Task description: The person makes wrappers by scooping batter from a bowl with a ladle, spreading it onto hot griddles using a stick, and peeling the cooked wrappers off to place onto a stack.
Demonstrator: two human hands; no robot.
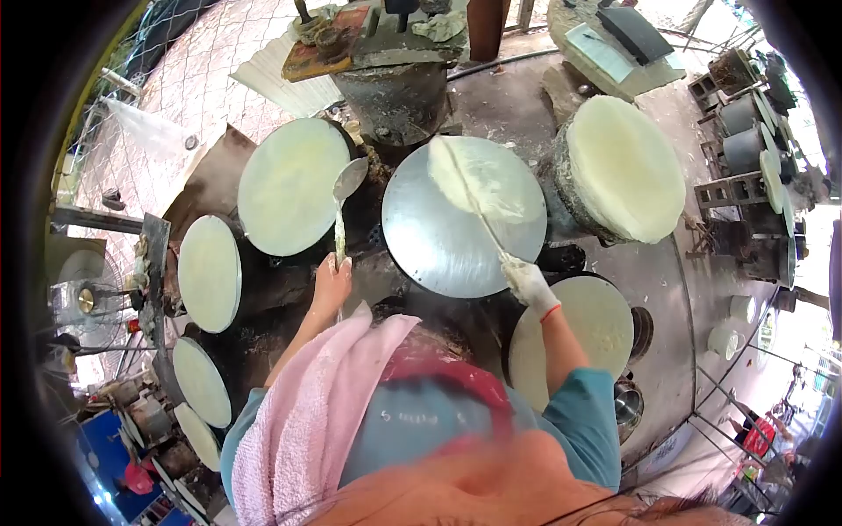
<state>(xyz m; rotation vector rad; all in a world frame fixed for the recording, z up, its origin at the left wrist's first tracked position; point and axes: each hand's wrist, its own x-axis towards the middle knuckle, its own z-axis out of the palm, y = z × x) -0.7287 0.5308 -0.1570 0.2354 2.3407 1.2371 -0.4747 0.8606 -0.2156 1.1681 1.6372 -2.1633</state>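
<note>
My left hand (332, 282), bare, is closed around the handle of a ladle (351, 178). The ladle's bowl points away from me, at the right edge of a round griddle covered by a pale, thin sheet (294, 188). In a white glove, my right hand (528, 282) grips a long thin stick (478, 210) that reaches over the shiny round metal griddle (421, 245) in the middle. A translucent pale sheet (513, 197) is at the stick's far part, over that griddle's upper right. Whether the stick lies under or on the sheet, I cannot tell.
A thick round pale stack (625, 167) stands at the right. Another griddle (574, 329) is beneath my right forearm, near a metal bowl (627, 401). Several pale-covered rounds line the left, by a fan (86, 301). A bucket-like container (395, 101) stands behind the middle griddle.
</note>
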